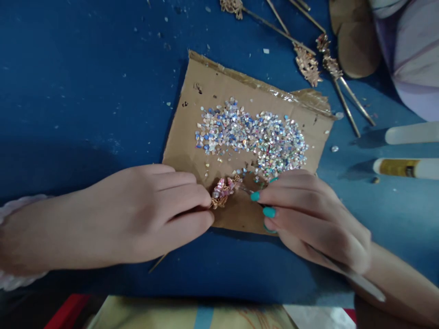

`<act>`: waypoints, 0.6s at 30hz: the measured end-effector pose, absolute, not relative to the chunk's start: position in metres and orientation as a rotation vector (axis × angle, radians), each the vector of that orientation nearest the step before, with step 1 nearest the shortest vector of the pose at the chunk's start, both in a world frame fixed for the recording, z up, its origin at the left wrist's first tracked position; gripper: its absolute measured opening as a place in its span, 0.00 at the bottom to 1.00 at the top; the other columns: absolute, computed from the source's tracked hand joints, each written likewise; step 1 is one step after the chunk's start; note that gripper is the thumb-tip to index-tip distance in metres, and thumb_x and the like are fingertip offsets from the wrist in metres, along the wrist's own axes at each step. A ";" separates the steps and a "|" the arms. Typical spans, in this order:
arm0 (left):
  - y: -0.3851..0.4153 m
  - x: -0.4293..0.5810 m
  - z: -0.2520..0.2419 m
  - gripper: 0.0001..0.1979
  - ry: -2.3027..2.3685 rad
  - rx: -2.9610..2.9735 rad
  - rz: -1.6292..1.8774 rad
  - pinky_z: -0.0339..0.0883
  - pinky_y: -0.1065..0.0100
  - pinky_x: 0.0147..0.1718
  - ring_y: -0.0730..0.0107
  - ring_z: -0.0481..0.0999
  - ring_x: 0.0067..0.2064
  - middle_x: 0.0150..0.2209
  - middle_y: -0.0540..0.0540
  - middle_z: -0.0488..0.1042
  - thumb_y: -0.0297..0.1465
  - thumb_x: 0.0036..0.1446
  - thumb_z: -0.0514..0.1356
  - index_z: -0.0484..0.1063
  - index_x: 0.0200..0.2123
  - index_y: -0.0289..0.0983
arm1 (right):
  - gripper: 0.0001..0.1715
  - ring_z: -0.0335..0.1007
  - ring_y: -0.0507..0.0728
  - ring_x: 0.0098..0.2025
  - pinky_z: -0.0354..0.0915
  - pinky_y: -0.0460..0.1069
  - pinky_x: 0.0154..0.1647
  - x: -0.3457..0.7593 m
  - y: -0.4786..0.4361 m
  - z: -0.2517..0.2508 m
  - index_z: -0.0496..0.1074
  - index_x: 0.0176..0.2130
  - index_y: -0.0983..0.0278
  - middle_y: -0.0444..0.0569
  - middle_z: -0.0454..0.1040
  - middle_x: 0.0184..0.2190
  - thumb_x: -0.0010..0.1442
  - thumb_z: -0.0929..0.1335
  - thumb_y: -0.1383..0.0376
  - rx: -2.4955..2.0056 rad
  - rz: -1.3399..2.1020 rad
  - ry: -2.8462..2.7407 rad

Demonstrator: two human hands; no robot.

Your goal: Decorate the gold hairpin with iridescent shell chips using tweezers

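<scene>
- The main risk, as I judge it, is the ornament (224, 192) turning or slipping. The left hand (137, 214) pinches only its near end, fingers pressed together, so a push from the tool could twist it and knock a stuck piece off.
- The right hand (308, 214) has its fingers closed around a thin tool (360, 281), whose fine tip meets the ornament's right side. A heavy press could bend the thin gold wirework (it looks delicate).
- The heap of chips (254, 135) lies just beyond both hands. A knuckle or wrist sliding forward could scatter them off the cardboard (192, 91) onto the blue desk (85, 91), where a few strays already lie.
- The cardboard is loose on the desk and its near edge sits under the right fingers, so a dragged hand could shift the whole sheet.
- The ornament sits low on the cardboard, between the two hands and touching the left fingertips. It is a small gold filigree piece crusted with pink and pearly chips; the part inside the left hand is hidden.
- The loose chips are tiny, irregular and glittery, in white, blue and silver.
- Well apart, at the top, lie more gold hairpins (308, 64), and at the right edge two tubes (408, 167).
</scene>
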State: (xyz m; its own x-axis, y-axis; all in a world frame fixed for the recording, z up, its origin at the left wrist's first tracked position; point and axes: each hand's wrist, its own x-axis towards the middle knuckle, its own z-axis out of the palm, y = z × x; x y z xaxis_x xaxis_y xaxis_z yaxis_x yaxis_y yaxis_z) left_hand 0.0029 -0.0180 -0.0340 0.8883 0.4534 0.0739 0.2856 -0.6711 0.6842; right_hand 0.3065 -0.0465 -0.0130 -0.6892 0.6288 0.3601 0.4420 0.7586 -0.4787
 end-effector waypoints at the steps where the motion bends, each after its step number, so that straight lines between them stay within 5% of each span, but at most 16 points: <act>1: -0.018 0.003 -0.033 0.17 0.529 2.352 0.312 0.59 0.64 0.32 0.73 0.73 0.33 0.36 0.54 0.79 0.31 0.80 0.51 0.80 0.42 0.43 | 0.07 0.84 0.59 0.53 0.83 0.58 0.50 0.307 -0.046 -0.014 0.75 0.47 0.65 0.58 0.86 0.46 0.73 0.68 0.75 -0.781 0.499 -2.440; 18: -0.020 0.003 -0.035 0.14 0.535 2.412 0.340 0.59 0.65 0.33 0.74 0.73 0.33 0.38 0.56 0.79 0.28 0.78 0.54 0.78 0.41 0.44 | 0.08 0.86 0.58 0.44 0.85 0.56 0.44 0.306 -0.033 -0.017 0.77 0.42 0.65 0.57 0.88 0.41 0.71 0.69 0.76 -0.700 0.475 -2.410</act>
State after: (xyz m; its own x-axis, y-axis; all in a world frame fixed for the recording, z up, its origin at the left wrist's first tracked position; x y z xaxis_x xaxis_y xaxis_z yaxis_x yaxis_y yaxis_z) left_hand 0.0030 -0.0198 -0.0348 0.8839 0.4550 0.1080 0.2903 -0.7149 0.6361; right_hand 0.3064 -0.0330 -0.0170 -0.6947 0.5772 0.4292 0.3711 0.7988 -0.4735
